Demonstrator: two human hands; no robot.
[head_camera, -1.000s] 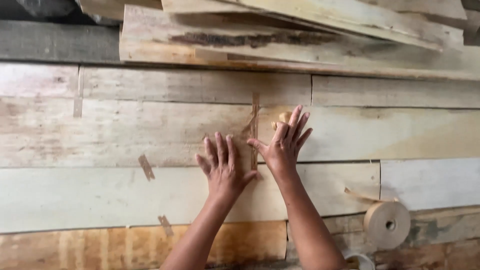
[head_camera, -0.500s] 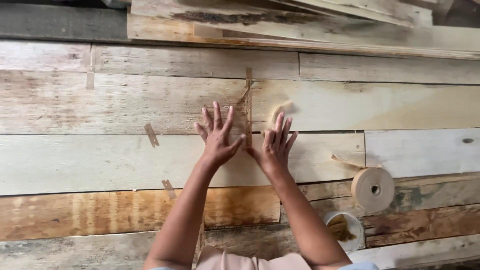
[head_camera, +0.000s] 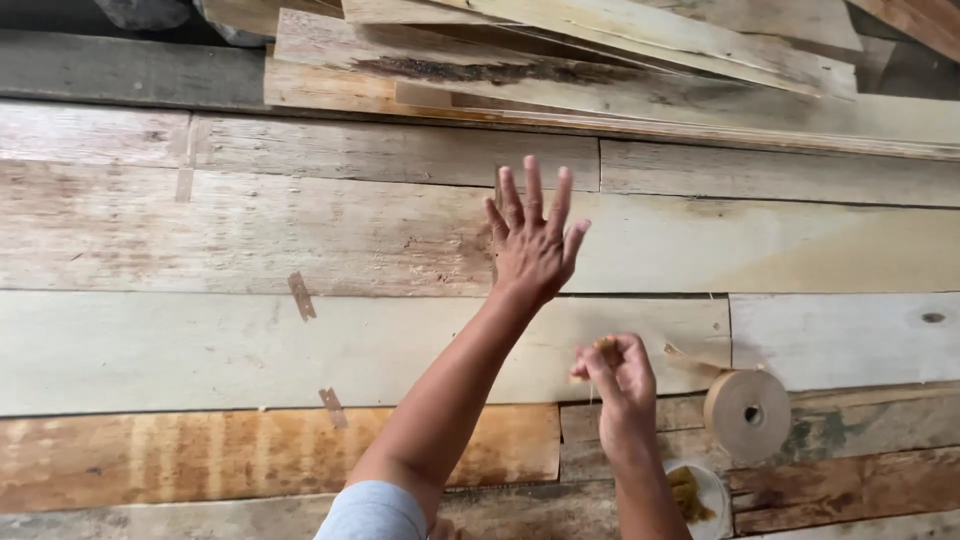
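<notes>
In the middle of the frame, the left hand (head_camera: 532, 245) is spread flat on the wood sheets (head_camera: 300, 240). Lower right, a small yellow bit (head_camera: 604, 345) is pinched by the right hand (head_camera: 618, 375), near the tape roll (head_camera: 747, 413).

Woodworking shop, rough veneer sheets (head_camera: 300, 240), stacked boards (head_camera: 600, 60), paper tape roll (head_camera: 747, 413)

I count two hands: my left hand (head_camera: 532, 245) spread flat, my right hand (head_camera: 618, 378) pinched. Just right of the right grip stands one roll of brown paper tape (head_camera: 747, 412); below it, one small white dish (head_camera: 705, 493). Left of both grips, three short tape strips (head_camera: 301, 296) mark the boards.
</notes>
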